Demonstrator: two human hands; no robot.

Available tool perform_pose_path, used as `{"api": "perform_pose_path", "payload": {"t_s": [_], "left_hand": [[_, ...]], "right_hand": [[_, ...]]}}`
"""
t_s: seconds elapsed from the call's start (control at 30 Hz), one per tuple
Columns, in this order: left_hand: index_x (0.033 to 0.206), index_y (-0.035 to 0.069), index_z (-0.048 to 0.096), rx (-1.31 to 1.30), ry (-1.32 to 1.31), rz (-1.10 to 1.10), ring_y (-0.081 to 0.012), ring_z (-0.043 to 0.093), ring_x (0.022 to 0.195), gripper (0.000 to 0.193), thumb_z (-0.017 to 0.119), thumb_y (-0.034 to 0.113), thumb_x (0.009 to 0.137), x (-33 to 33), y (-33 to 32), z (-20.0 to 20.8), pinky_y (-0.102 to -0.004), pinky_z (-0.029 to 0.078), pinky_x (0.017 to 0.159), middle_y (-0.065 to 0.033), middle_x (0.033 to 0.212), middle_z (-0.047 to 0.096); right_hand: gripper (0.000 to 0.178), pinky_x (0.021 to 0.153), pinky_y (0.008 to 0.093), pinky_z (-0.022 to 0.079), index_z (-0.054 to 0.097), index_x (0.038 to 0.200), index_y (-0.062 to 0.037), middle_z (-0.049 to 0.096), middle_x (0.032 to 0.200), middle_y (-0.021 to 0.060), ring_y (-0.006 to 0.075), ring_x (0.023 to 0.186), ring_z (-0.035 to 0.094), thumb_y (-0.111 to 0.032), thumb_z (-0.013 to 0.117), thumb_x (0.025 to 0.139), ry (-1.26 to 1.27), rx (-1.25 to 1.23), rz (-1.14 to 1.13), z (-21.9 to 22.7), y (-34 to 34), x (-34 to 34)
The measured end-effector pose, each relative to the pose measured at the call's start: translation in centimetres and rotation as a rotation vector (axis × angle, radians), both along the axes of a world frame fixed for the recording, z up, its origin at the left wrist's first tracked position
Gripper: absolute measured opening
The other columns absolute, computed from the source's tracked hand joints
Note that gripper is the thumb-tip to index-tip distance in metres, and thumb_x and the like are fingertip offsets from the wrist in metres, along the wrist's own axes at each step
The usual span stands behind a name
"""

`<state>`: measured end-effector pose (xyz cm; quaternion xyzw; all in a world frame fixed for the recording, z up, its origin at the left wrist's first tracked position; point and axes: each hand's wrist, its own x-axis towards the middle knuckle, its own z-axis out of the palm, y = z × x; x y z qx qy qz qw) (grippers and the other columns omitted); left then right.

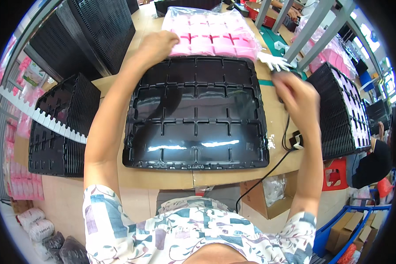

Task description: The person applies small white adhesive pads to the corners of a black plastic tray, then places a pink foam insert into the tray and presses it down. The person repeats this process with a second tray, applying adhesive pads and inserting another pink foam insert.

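Note:
A black plastic tray [193,108], divided by raised ribs into rectangular compartments, lies on the cardboard-covered table in front of me. Just beyond its far edge is a clear plastic bag [209,20] with pink blocks [202,43] in it. My left hand [157,46] is closed at the bag's left edge, its fingertips against the plastic. To the right of the tray, my right hand [298,96] is raised and somewhat blurred, with its fingers curled in; whatever they hold is hidden. Near it lies a white glove [273,60].
Stacks of black trays stand at the far left [86,33], left [64,127] and right [341,110]. A black cable [268,174] hangs over the table's front edge by an open cardboard box [268,198]. Grey metal posts [310,33] rise at the far right.

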<state>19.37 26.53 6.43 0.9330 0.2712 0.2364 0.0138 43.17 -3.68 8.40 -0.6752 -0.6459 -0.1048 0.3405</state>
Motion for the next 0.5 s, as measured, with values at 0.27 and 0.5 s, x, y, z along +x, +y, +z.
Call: {"api": "perform_pose_path", "payload": {"t_s": [0.27,0.5], "left_hand": [[0.100,0.004,0.072,-0.154,0.080,-0.072,-0.0373,0.067,0.096,0.024,0.051,0.010,0.090,4.8,5.9,-6.2,-0.0442,0.050,0.089,-0.0220,0.097,0.070],[0.094,-0.001,0.071,-0.130,0.129,-0.123,-0.0370,0.066,0.093,0.023,0.051,0.004,0.085,4.0,5.1,-6.1,-0.0453,0.049,0.087,-0.0215,0.091,0.069]], "right_hand": [[0.021,0.077,0.0375,0.051,0.068,0.094,-0.0015,0.070,0.085,0.0144,0.0306,0.083,0.068,-0.014,0.069,0.078,-0.282,-0.492,0.137,-6.7,24.4,9.7],[0.019,0.074,0.0345,0.050,0.069,0.092,-0.0028,0.069,0.079,0.0117,0.0222,0.077,0.066,-0.019,0.068,0.082,-0.187,-0.499,0.208,-7.8,26.4,10.3]]}}
